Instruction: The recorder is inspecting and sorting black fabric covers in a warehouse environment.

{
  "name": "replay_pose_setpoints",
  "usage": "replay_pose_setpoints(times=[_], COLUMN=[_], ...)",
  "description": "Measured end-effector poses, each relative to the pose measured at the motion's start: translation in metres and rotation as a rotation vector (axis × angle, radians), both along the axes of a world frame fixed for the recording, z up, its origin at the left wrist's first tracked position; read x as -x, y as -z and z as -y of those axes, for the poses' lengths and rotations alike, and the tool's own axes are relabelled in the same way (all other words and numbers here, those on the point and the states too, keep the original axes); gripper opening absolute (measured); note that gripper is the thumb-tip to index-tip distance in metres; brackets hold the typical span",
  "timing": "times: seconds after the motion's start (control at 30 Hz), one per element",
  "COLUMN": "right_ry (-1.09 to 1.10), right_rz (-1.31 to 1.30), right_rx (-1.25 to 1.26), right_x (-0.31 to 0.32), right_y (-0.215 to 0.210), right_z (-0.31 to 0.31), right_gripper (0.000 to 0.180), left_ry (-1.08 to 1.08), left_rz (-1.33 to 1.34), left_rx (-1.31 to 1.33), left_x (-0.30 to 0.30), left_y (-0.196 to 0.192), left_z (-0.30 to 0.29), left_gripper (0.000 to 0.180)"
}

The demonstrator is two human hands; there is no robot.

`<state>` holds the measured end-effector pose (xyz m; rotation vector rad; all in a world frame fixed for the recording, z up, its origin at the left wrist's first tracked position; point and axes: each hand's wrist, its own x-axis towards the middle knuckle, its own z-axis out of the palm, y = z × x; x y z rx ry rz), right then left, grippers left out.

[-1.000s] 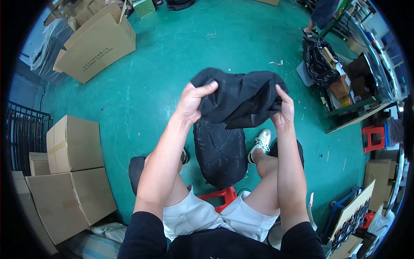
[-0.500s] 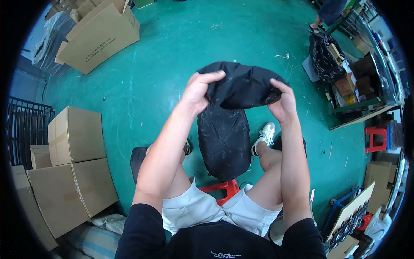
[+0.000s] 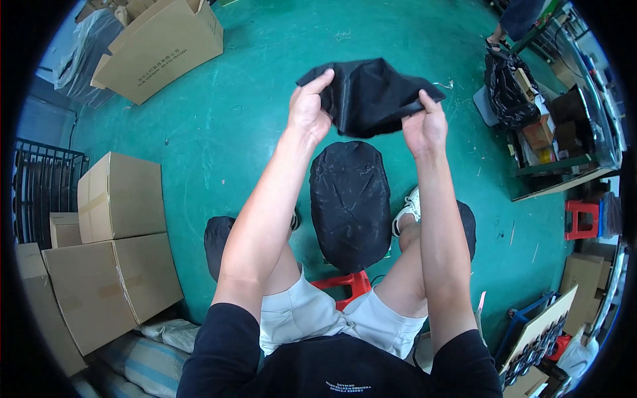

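Note:
A black fabric cover (image 3: 371, 96) with a limp, folded edge is stretched between my two hands, out in front of me above the floor. My left hand (image 3: 309, 111) grips its left end, thumb on top. At the other end my right hand (image 3: 426, 126) pinches the cloth between thumb and fingers. Below, between my knees, a long oval form wrapped in wrinkled black fabric (image 3: 350, 205) rests near a red stool (image 3: 353, 286); what it stands on is mostly hidden. The held cover is apart from it.
Cardboard boxes (image 3: 89, 285) are stacked at the left, and a large open carton (image 3: 169, 56) lies at the far left. Dark rounded shapes (image 3: 217, 245) show beside both legs. A cluttered bench (image 3: 564, 159) stands at the right, near a black bin bag (image 3: 511, 93). Someone's leg (image 3: 497, 33) shows beyond.
Both hands have moved the black cover farther away from me, uncovering the top of the oval form. The cloth has changed shape and hangs more crumpled. My view has shifted slightly.

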<state>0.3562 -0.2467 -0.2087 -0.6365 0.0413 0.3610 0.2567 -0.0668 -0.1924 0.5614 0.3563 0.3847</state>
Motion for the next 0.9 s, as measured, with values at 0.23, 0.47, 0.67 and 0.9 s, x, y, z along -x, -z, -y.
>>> replay_pose_setpoints(times=[0.23, 0.47, 0.67, 0.9], right_ry=[-0.077, 0.020, -0.129, -0.061], right_rz=[-0.172, -0.417, -0.496, -0.419], right_rx=[0.246, 1.199, 1.398, 1.530], right_x=[-0.007, 0.047, 0.124, 0.185], right_y=[0.064, 0.200, 0.202, 0.242], right_z=[-0.004, 0.039, 0.067, 0.136], right_gripper=[0.027, 0.041, 0.034, 0.036], left_ry=[-0.092, -0.115, -0.192, 0.070], left_rz=[-0.276, -0.836, -0.971, -1.271], left_rx=[-0.086, -0.196, -0.174, -0.548], left_x=[0.009, 0.062, 0.156, 0.211], left_y=[0.044, 0.195, 0.261, 0.247], left_z=[-0.005, 0.064, 0.102, 0.163], left_gripper=[0.030, 0.054, 0.049, 0.055])
